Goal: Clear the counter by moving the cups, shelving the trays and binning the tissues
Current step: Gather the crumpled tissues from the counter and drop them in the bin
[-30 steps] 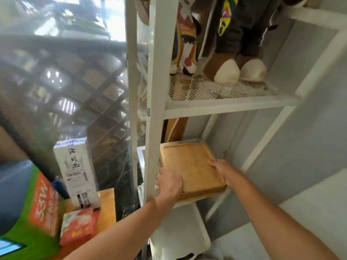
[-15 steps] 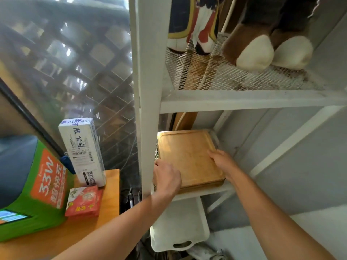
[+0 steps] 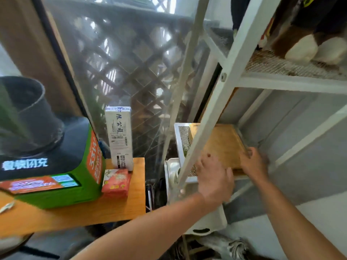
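Wooden tray [image 3: 223,145] sits on the mesh shelf [image 3: 185,136]. Right hand [image 3: 253,162] grips its corner; left hand [image 3: 214,177] hovers open, blurry.

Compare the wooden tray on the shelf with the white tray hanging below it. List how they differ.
The wooden tray is light brown; the white tray is plain white. The wooden tray lies flat on the wire shelf; the white tray sits lower, sloping down below that shelf. Both hands, the left hand and the right hand, are at the wooden tray's near edge; neither grips the white tray. The white tray shows a handle slot; none shows on the wooden tray. Both are flat and rectangular.
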The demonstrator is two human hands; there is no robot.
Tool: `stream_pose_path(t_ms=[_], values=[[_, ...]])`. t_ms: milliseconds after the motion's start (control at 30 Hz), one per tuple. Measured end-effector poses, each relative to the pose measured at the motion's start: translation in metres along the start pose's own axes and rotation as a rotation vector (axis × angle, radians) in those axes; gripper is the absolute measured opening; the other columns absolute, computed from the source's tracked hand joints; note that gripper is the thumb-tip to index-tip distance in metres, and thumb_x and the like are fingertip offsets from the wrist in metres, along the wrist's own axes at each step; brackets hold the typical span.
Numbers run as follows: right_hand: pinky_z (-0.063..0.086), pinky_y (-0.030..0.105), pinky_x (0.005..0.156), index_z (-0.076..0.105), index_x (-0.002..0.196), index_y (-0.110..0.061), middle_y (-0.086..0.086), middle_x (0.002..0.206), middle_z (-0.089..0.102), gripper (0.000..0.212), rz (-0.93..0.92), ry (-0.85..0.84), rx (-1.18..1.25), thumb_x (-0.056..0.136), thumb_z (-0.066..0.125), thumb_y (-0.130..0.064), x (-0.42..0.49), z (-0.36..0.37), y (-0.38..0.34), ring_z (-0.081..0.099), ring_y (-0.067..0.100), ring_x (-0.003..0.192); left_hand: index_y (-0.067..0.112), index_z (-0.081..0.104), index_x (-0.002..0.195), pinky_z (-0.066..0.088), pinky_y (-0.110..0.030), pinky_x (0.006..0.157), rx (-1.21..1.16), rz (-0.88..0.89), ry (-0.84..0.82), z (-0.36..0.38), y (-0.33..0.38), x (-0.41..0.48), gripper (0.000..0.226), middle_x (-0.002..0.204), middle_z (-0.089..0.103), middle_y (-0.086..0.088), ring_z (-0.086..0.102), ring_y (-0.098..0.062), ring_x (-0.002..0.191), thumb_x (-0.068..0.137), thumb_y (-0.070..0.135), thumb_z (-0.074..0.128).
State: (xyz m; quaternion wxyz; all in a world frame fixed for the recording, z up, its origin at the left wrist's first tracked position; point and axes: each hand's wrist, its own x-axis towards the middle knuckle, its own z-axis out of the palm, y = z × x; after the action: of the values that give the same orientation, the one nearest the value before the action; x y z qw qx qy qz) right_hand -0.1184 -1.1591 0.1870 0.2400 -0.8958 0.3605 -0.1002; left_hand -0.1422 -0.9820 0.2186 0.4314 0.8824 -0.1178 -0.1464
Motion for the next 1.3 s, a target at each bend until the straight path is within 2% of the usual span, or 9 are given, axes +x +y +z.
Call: stream_pose_path(t_ms=[67,133,267,433,633,767,900,1067,1300], values=[[0.041,0.047,0.099,0.062,0.122,-0.001,0.030,0.123,0.058,0.047,0.002,0.140,-0.046,0.087,0.058,-0.033,-0.034,-0.005,-0.005,0.050,0.042,0.114,0.008,0.040,0.133,0.035,-0.048,0.108,0.019,0.108,-0.118,-0.009,-0.006,-0.028,0.046,0.142,0.034,-0.013,0.032,-0.033,0.131,0.095,0.033,0.047],[0.038,0.046,0.100,0.063,0.117,0.001,0.032,0.124,0.054,0.041,0.044,0.223,0.006,0.086,0.060,-0.027,-0.073,-0.008,-0.011,0.048,0.043,0.115,0.007,0.050,0.119,0.045,-0.047,0.095,-0.018,0.179,-0.216,-0.023,-0.025,-0.053,0.032,0.127,0.049,-0.016,0.048,-0.033,0.115,0.094,0.027,0.048],[0.047,0.043,0.083,0.063,0.097,-0.005,0.020,0.102,0.066,0.015,0.095,0.204,0.150,0.091,0.058,-0.018,-0.184,0.022,-0.013,0.059,0.036,0.095,0.014,0.055,0.092,0.051,-0.043,0.074,0.036,0.225,-0.284,-0.061,-0.105,-0.104,0.016,0.099,0.062,-0.011,0.060,-0.032,0.091,0.090,0.027,0.048],[0.050,0.043,0.075,0.063,0.082,-0.007,0.016,0.085,0.068,0.015,0.072,-0.110,0.062,0.090,0.058,-0.018,-0.353,0.133,-0.049,0.062,0.037,0.085,0.015,0.049,0.089,0.047,-0.040,0.062,0.219,0.135,-0.286,-0.132,-0.263,-0.177,0.011,0.091,0.059,-0.008,0.059,-0.034,0.082,0.086,0.026,0.048],[0.042,0.034,0.065,0.053,0.072,-0.023,-0.003,0.080,0.054,0.020,-0.363,-0.539,-0.160,0.088,0.054,-0.035,-0.490,0.247,-0.169,0.055,0.022,0.078,0.013,0.053,0.097,0.049,-0.042,0.077,0.381,-0.173,-0.115,-0.261,-0.424,-0.252,0.019,0.108,0.061,-0.012,0.060,-0.036,0.099,0.087,0.028,0.048],[0.041,0.034,0.065,0.054,0.081,-0.018,0.000,0.087,0.052,0.021,-0.575,-0.696,-0.191,0.090,0.050,-0.037,-0.537,0.288,-0.242,0.055,0.025,0.083,0.013,0.053,0.095,0.049,-0.041,0.079,0.401,-0.271,0.056,-0.337,-0.484,-0.288,0.018,0.106,0.061,-0.012,0.060,-0.033,0.100,0.090,0.029,0.046],[0.040,0.034,0.065,0.055,0.083,-0.018,0.002,0.089,0.053,0.023,-0.693,-0.706,-0.199,0.090,0.049,-0.039,-0.566,0.309,-0.291,0.057,0.027,0.088,0.013,0.053,0.094,0.049,-0.040,0.081,0.422,-0.324,0.125,-0.385,-0.513,-0.306,0.018,0.105,0.061,-0.012,0.059,-0.032,0.101,0.089,0.030,0.047],[0.043,0.034,0.064,0.056,0.082,-0.023,-0.001,0.091,0.055,0.021,-0.670,-0.731,-0.197,0.089,0.050,-0.042,-0.572,0.324,-0.315,0.055,0.022,0.083,0.014,0.053,0.090,0.048,-0.040,0.077,0.476,-0.318,0.117,-0.417,-0.528,-0.294,0.015,0.102,0.063,-0.011,0.059,-0.031,0.095,0.087,0.027,0.045],[0.047,0.034,0.074,0.061,0.097,-0.020,0.005,0.105,0.061,0.023,-0.661,-0.748,-0.241,0.088,0.050,-0.038,-0.540,0.346,-0.358,0.060,0.028,0.099,0.018,0.055,0.089,0.043,-0.035,0.067,0.483,-0.319,0.092,-0.440,-0.550,-0.248,0.015,0.096,0.063,-0.007,0.059,-0.028,0.086,0.084,0.028,0.046]])
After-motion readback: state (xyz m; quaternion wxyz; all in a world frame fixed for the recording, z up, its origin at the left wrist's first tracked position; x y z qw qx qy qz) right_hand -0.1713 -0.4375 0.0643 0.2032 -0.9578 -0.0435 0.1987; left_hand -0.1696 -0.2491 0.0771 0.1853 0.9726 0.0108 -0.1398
